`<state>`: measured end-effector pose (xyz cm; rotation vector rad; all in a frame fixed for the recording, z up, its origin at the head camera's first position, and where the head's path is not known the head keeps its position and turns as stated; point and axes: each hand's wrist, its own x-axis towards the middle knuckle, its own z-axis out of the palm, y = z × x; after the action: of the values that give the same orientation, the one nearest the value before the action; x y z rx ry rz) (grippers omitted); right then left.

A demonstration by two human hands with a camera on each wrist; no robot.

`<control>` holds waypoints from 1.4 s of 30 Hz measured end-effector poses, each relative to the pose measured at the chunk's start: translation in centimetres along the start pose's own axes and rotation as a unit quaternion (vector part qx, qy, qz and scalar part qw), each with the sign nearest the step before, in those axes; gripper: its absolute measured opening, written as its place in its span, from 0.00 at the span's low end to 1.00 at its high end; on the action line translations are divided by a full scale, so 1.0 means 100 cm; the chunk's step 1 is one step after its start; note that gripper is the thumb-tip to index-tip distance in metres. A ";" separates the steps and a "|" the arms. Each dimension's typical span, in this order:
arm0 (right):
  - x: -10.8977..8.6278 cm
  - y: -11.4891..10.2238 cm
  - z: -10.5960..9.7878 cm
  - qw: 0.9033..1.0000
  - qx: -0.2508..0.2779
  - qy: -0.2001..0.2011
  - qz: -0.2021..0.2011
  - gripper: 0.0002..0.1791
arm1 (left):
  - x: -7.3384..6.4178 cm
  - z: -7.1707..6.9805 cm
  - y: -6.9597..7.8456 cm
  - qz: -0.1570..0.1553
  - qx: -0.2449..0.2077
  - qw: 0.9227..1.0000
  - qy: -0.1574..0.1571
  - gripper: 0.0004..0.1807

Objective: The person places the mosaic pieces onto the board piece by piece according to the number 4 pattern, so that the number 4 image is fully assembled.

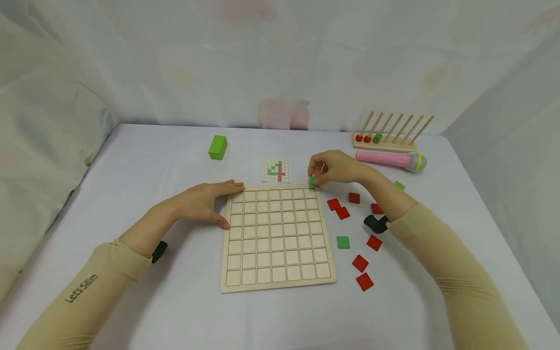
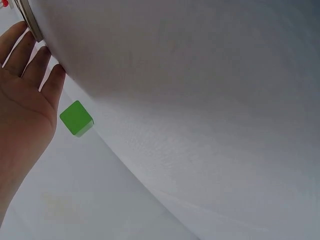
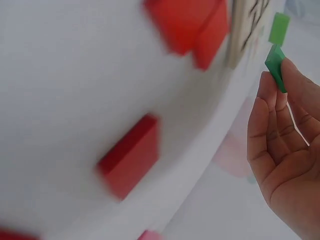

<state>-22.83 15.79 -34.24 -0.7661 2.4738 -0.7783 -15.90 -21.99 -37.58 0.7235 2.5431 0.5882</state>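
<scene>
A wooden grid board point(image 1: 225, 262) lies flat on the white table, its squares bare. Against its upper left edge rests my left hand point(image 1: 199, 203), thumb and fingers spread; the left wrist view shows those fingers point(image 2: 37, 65) straight at the board's rim. Between thumb and fingers my right hand point(image 1: 339, 166) pinches a green square tile point(image 3: 275, 66), which is held near the board's upper right corner. Red tiles point(image 1: 365, 281) and a green tile point(image 1: 343, 242) lie scattered to the right of the board. Just beyond the far edge is a small pattern card point(image 1: 276, 171) with green and red squares.
A green block point(image 1: 218, 147) stands at the back left. At the back right are a wooden peg stand point(image 1: 385, 142) with red and green beads and a pink toy microphone point(image 1: 385, 158). Another green tile point(image 1: 399, 185) sits beside my right forearm.
</scene>
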 end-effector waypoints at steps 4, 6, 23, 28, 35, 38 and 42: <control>0.009 -0.011 0.001 1.000 0.002 0.002 -0.010 0.08 | 0.000 0.000 0.000 0.001 0.003 1.000 0.001 0.60; 0.012 -0.016 0.002 1.000 0.006 0.002 -0.017 0.08 | 0.001 0.000 0.000 0.002 0.004 1.000 0.001 0.60; 0.036 -0.035 0.012 0.999 0.036 -0.008 -0.031 0.08 | 0.001 0.000 -0.001 0.002 0.010 1.000 0.002 0.60; 0.043 -0.033 0.015 0.998 0.045 -0.028 -0.034 0.07 | 0.001 0.001 -0.001 0.005 0.014 1.000 0.003 0.60; 0.050 -0.033 0.018 0.997 0.037 -0.062 -0.041 0.08 | 0.002 0.000 0.000 0.006 0.013 1.000 0.003 0.60; 0.053 -0.033 0.021 0.996 0.029 -0.081 -0.029 0.08 | 0.002 0.000 0.000 0.006 0.011 1.000 0.002 0.60; 0.055 -0.034 0.024 0.995 0.019 -0.095 -0.014 0.07 | 0.002 0.001 0.000 0.006 0.012 1.000 0.003 0.59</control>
<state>-24.38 9.15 -35.18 -0.8237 2.2762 -0.7259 -16.00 -21.90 -37.71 0.7465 2.5575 0.5661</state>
